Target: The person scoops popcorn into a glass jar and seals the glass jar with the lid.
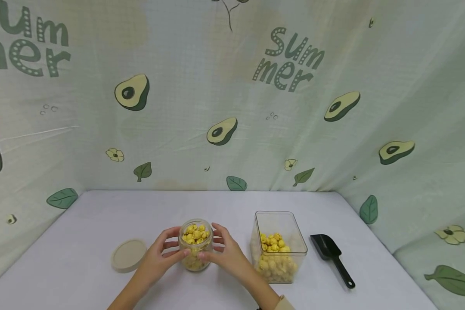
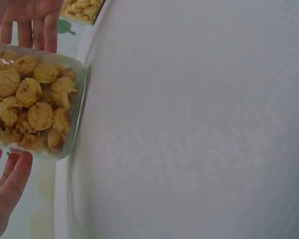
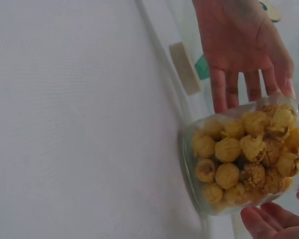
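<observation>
In the head view, a round clear jar [image 1: 195,245] filled with yellow popcorn [image 1: 195,233] is seen standing on the white table [image 1: 81,258], and it is taken here as the landmark. The jar is held from both sides: the left hand [image 1: 159,254] is laid against its left wall and the right hand [image 1: 226,252] against its right wall, with the fingers gently curved around the glass. A beige lid [image 1: 129,255] is lying flat to the left of the jar, apart from it. To the right of the jar a square clear container [image 1: 279,245] with more popcorn is placed, and further right a black scoop [image 1: 332,258] is lying. In the left wrist view, the jar [image 2: 35,104] is seen open at the top, with fingers [image 2: 37,27] touching its rim. In the right wrist view, the jar [image 3: 244,159] is framed by the left hand [image 3: 244,55] beyond it and fingertips [image 3: 274,221] before it; the lid [image 3: 185,67] is seen behind.
</observation>
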Demonstrator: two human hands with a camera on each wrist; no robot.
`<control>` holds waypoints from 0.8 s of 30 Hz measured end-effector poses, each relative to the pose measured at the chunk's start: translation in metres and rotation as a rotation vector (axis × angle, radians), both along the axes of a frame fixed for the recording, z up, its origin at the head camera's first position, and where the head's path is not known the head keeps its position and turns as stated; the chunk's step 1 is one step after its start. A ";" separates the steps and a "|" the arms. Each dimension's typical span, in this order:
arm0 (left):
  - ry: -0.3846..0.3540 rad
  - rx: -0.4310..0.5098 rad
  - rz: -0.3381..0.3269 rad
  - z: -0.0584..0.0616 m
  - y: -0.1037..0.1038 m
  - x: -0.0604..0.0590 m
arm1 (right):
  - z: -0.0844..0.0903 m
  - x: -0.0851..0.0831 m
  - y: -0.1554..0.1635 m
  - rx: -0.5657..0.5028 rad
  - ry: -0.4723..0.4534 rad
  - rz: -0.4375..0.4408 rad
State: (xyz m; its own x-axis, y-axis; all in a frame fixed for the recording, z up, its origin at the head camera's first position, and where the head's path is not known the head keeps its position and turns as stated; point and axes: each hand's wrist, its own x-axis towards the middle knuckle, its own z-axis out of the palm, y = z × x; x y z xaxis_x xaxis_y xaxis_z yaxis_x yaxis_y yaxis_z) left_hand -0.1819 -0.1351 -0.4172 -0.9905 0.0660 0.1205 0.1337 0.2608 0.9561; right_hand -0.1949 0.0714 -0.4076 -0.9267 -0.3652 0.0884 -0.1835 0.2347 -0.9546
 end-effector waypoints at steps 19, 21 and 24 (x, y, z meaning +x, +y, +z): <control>-0.020 -0.005 0.006 0.000 0.001 0.001 | -0.010 -0.008 -0.005 -0.083 -0.026 -0.023; -0.016 -0.004 0.004 0.000 0.001 0.001 | -0.011 -0.008 -0.005 -0.086 -0.029 -0.021; -0.012 -0.001 0.006 0.001 0.002 0.001 | -0.013 -0.009 -0.005 -0.092 -0.033 -0.018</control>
